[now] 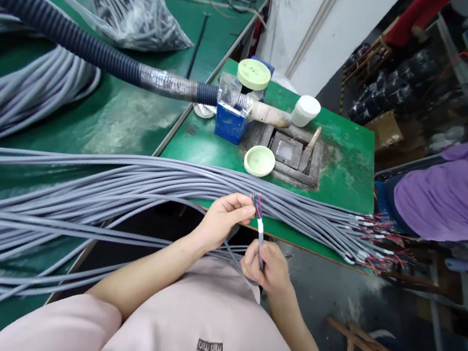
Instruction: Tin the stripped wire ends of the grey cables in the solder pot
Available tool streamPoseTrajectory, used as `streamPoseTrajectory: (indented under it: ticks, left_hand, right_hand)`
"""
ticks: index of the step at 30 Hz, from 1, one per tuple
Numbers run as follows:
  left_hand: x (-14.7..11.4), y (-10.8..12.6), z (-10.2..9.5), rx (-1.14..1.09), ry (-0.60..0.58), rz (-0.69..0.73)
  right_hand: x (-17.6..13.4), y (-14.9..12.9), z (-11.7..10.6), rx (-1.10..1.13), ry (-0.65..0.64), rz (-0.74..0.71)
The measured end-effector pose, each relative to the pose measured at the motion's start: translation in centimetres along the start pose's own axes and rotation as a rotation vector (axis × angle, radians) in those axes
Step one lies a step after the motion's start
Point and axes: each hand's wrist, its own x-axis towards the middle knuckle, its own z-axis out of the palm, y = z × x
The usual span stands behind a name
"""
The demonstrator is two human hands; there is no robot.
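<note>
In my right hand (265, 264) a grey cable (261, 239) stands upright, fingers wrapped round it below a white band. Thin coloured wires (258, 204), red, blue and dark, fan out of its top end. My left hand (227, 218) pinches at these wires from the left, thumb and forefinger together at their tips. Behind both hands a thick bundle of grey cables (198, 176) runs across the bench. Its stripped ends (378, 226) show loose coloured wires at the right edge.
A solder pot (288, 150) is set in the green bench (351, 158), with a scraper (310, 149) in it. Around it are a pale green lid (259, 160), a white tub (306, 111), a blue box (229, 123) and a ribbed hose (102, 56). Another person's purple sleeve (456, 185) is at right.
</note>
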Motion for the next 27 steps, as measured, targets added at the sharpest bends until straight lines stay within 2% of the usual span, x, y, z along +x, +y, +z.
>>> streamPoseTrajectory:
  ticks: [6, 10, 13, 17, 22, 27]
  left_hand:
    - [0.2, -0.4, 0.1, 0.054, 0.006, 0.022]
    - [0.0, -1.2, -0.1, 0.068, 0.068, 0.042]
    - [-0.4, -1.5, 0.0, 0.148, 0.120, 0.179]
    - [-0.5, -1.1, 0.2, 0.242, 0.118, 0.324]
    - [-0.2, -0.9, 0.0, 0.213, 0.123, 0.283]
    - [0.1, -1.2, -0.5, 0.214, 0.107, 0.207]
  right_hand:
    - [0.0, 0.2, 0.0, 0.001, 0.023, -0.021]
    - [0.0, 0.6, 0.0, 0.037, 0.046, -0.072]
    - [0.1, 1.0, -0.1, -0.017, 0.100, -0.076]
    - [0.1, 1.2, -0.3, -0.202, 0.147, -0.087]
    - [0.1, 0.8, -0.1, -0.459, 0.194, -0.104]
    - [0.0, 0.1, 0.3, -0.592, 0.203, -0.113]
